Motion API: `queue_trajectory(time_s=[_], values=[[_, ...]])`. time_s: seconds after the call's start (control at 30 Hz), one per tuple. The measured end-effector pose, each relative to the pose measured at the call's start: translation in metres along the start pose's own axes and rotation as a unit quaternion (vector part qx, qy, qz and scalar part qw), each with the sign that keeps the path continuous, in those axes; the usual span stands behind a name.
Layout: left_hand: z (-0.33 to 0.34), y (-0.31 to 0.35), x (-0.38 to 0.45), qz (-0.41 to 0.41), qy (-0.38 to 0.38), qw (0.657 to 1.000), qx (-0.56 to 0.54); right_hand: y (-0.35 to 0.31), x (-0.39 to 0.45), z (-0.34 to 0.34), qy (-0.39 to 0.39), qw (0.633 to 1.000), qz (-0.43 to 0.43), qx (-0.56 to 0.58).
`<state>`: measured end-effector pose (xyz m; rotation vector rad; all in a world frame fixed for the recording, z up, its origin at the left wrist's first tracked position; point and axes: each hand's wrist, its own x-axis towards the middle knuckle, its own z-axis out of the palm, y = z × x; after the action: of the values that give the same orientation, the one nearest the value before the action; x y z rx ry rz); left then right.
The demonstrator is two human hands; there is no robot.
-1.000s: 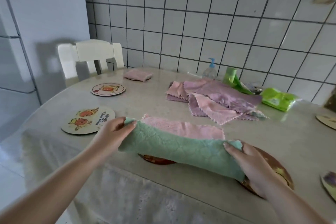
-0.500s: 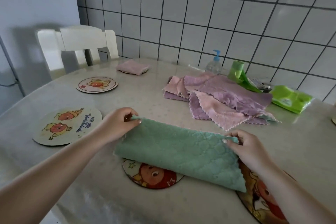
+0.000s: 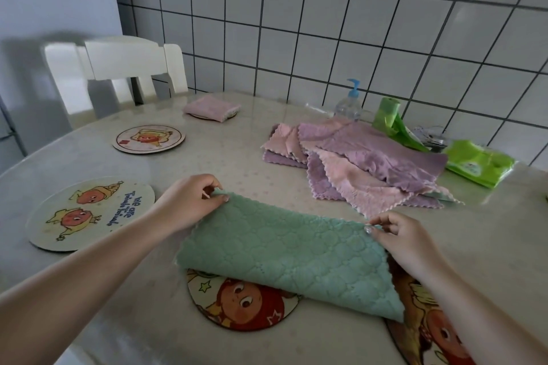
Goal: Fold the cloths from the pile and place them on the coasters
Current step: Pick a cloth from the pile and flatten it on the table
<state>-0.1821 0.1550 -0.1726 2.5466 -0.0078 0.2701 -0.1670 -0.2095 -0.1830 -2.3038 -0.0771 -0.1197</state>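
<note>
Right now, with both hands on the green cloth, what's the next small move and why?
Probably lower the two pinched far corners onto the table and press the fold flat: the left hand and right hand each pinch a corner of the green cloth, already doubled over.

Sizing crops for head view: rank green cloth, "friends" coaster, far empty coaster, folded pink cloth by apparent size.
1. Green cloth
2. "Friends" coaster
3. Far empty coaster
4. Folded pink cloth
The far two sit deeper in the frame, so this is apparent size only.
</note>
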Motion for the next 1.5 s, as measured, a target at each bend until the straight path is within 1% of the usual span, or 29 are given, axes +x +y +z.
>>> queue_trajectory(time_s=[0.13,0.3,0.37,0.4,0.47,0.53,0.57,0.6,0.67,0.73,0.77,0.83,0.93,1.1,1.23,1.37,1.43,1.5], values=[[0.001,0.002,0.001,0.011,-0.001,0.999,0.036,0.004,0.004,0.002,-0.005,1.0,-0.001,-0.008],[0.005,0.005,0.004,0.022,0.011,0.998,0.065,0.006,0.011,0.003,0.006,1.0,0.011,-0.021],[0.006,0.006,0.006,0.023,0.002,0.996,0.082,0.004,0.011,0.003,0.009,0.999,0.014,-0.03],[0.005,0.008,0.006,0.018,-0.009,0.996,0.091,0.002,0.008,0.002,0.013,0.999,0.013,-0.044],[0.002,0.013,0.003,0.017,-0.03,0.989,0.141,-0.007,0.001,-0.001,0.038,0.991,-0.008,-0.129],[0.0,0.025,-0.006,0.056,-0.008,0.976,0.211,-0.019,-0.01,-0.004,0.074,0.976,-0.053,-0.2],[0.001,0.035,-0.012,0.087,0.013,0.974,0.207,-0.031,-0.016,-0.004,0.08,0.973,-0.084,-0.202],[0.002,0.047,-0.018,0.116,0.021,0.976,0.181,-0.045,-0.024,-0.001,0.069,0.972,-0.115,-0.192],[0.013,0.074,-0.031,0.163,-0.01,0.978,0.13,-0.072,-0.037,0.014,0.006,0.97,-0.156,-0.184],[0.034,0.092,-0.039,0.2,-0.064,0.966,0.152,-0.091,-0.046,0.04,-0.067,0.959,-0.165,-0.22],[0.045,0.095,-0.041,0.211,-0.092,0.958,0.171,-0.096,-0.049,0.052,-0.088,0.954,-0.165,-0.234],[0.057,0.088,-0.045,0.195,-0.133,0.95,0.203,-0.096,-0.054,0.071,-0.101,0.95,-0.151,-0.255],[0.058,0.074,-0.048,0.172,-0.123,0.952,0.22,-0.075,-0.065,0.074,-0.113,0.94,-0.12,-0.299],[0.043,0.061,-0.053,0.141,-0.143,0.948,0.247,-0.048,-0.076,0.041,-0.144,0.915,-0.074,-0.369],[0.036,0.045,-0.053,0.112,-0.132,0.956,0.237,-0.035,-0.08,0.024,-0.153,0.913,-0.03,-0.377],[0.024,0.034,-0.054,0.093,-0.134,0.96,0.228,-0.032,-0.082,0.017,-0.155,0.915,-0.006,-0.373],[0.015,0.033,-0.058,0.113,-0.113,0.961,0.228,-0.036,-0.079,0.017,-0.138,0.918,-0.019,-0.371],[0.009,0.042,-0.068,0.177,-0.072,0.959,0.211,-0.042,-0.073,0.02,-0.099,0.932,-0.062,-0.344]])
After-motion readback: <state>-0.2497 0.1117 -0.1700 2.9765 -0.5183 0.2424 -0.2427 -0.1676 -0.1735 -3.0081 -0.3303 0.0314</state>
